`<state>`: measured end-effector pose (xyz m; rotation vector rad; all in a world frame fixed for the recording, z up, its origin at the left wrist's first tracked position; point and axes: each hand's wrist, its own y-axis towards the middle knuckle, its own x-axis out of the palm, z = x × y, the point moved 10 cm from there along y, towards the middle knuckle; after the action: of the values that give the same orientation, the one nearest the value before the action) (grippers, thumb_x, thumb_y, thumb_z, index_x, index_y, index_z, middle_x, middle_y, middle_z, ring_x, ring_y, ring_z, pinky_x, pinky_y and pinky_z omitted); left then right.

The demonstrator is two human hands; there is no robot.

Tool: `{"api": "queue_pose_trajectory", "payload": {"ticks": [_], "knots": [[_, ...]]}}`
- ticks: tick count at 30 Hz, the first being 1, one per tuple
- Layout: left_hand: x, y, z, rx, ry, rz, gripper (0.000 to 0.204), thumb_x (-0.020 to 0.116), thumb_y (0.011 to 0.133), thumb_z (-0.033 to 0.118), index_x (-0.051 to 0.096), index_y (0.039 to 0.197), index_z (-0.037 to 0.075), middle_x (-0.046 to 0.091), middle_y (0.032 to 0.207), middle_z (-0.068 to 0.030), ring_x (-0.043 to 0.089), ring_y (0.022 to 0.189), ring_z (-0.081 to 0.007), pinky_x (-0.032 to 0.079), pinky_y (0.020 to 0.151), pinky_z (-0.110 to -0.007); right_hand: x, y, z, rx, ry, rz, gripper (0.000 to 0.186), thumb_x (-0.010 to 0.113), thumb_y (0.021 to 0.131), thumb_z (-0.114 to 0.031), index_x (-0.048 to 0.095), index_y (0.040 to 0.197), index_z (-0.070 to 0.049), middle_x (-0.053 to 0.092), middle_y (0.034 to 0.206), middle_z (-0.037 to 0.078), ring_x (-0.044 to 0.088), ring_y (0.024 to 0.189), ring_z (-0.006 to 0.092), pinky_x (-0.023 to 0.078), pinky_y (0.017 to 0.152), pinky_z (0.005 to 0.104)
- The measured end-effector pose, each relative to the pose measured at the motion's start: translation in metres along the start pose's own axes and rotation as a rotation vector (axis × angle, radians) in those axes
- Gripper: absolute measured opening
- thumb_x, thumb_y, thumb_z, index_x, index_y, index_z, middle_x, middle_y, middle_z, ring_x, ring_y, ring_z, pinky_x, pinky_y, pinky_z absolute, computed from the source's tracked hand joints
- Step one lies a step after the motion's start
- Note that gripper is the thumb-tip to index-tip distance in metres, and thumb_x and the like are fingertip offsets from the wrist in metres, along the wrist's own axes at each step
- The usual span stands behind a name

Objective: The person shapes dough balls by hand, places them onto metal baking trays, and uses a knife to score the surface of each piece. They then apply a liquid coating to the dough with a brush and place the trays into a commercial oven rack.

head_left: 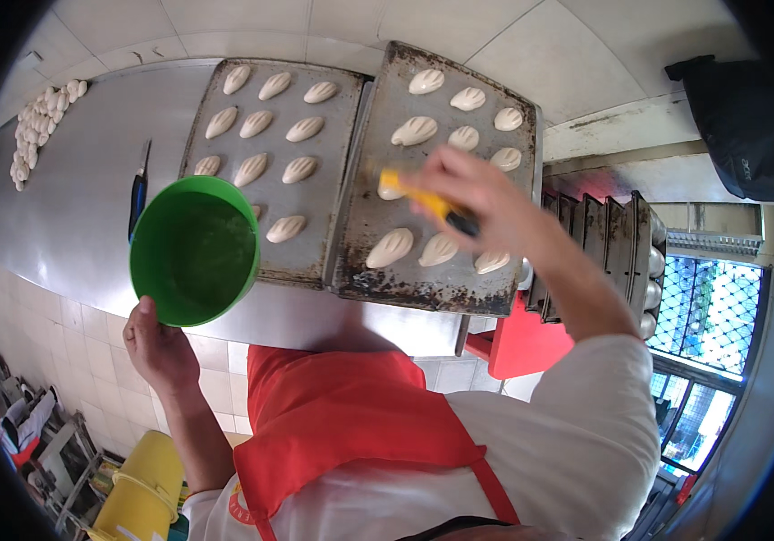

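Observation:
My left hand grips the rim of a green plastic bowl, thumb over its edge; the bowl is tilted and seems to hold a little clear liquid. My right hand is closed around a yellow-and-black brush, blurred by motion, over the right baking tray. The brush's yellow end is at a dough piece in the tray's left column. Scored, oval dough pieces sit in rows there. More dough pieces lie on the left baking tray, partly hidden behind the bowl.
A blue-and-black cutter knife lies on the steel table, left of the trays. Several small dough pieces are heaped at its far left. Stacked baking pans and a red stool stand right; yellow buckets stand lower left.

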<state>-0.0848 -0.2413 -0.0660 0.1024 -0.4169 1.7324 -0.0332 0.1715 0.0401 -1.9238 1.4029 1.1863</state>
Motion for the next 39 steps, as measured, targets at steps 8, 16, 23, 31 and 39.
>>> {"api": "queue_pose_trajectory", "payload": {"ticks": [8,16,23,31,39], "knots": [[0.013,0.051,0.007,0.267,0.350,-0.496,0.030,0.084,0.091,0.012,0.062,0.075,-0.001,0.057,0.076,-0.0011,0.048,0.074,-0.0118,0.039,0.067,-0.032,0.053,0.065,-0.162,0.074,0.317,0.467,0.032,0.082,0.089,-0.006,0.079,0.120,-0.008,0.068,0.097,0.009,0.069,0.072,0.0227,0.055,0.067,0.0312],[-0.032,0.126,0.005,0.310,0.357,-0.611,0.030,0.085,0.091,0.017,0.067,0.079,-0.004,0.059,0.073,-0.0053,0.050,0.073,-0.0173,0.040,0.066,-0.035,0.146,0.133,-0.185,0.312,0.360,0.787,0.025,0.076,0.099,-0.018,0.073,0.118,-0.001,0.071,0.099,0.010,0.067,0.071,0.0184,0.054,0.063,0.0326],[-0.080,0.210,-0.016,0.128,0.240,-0.508,0.051,0.084,0.094,0.021,0.044,0.066,0.006,0.042,0.069,0.0058,0.035,0.069,-0.0063,0.028,0.059,-0.030,0.211,0.107,-0.098,0.602,1.454,1.320,0.027,0.066,0.105,-0.017,0.069,0.121,0.004,0.072,0.099,0.008,0.063,0.069,0.0138,0.051,0.066,0.0269],[-0.096,0.270,-0.009,-0.023,0.200,-0.388,0.047,0.079,0.098,0.022,0.044,0.067,0.013,0.040,0.069,0.0080,0.033,0.069,-0.0053,0.025,0.063,-0.027,0.205,0.158,-0.106,0.569,0.861,0.627,0.025,0.068,0.105,-0.016,0.075,0.121,0.003,0.066,0.098,0.007,0.064,0.072,0.0127,0.052,0.063,0.0271],[-0.121,0.307,-0.018,-0.024,0.163,-0.273,0.042,0.076,0.099,0.018,0.048,0.070,0.008,0.042,0.072,0.0066,0.034,0.073,-0.0056,0.027,0.069,-0.027,0.254,0.210,0.040,1.030,0.271,-0.155,0.051,0.078,0.093,-0.057,0.078,0.118,-0.013,0.079,0.110,0.012,0.076,0.101,0.0244,0.060,0.092,0.0368]]}}
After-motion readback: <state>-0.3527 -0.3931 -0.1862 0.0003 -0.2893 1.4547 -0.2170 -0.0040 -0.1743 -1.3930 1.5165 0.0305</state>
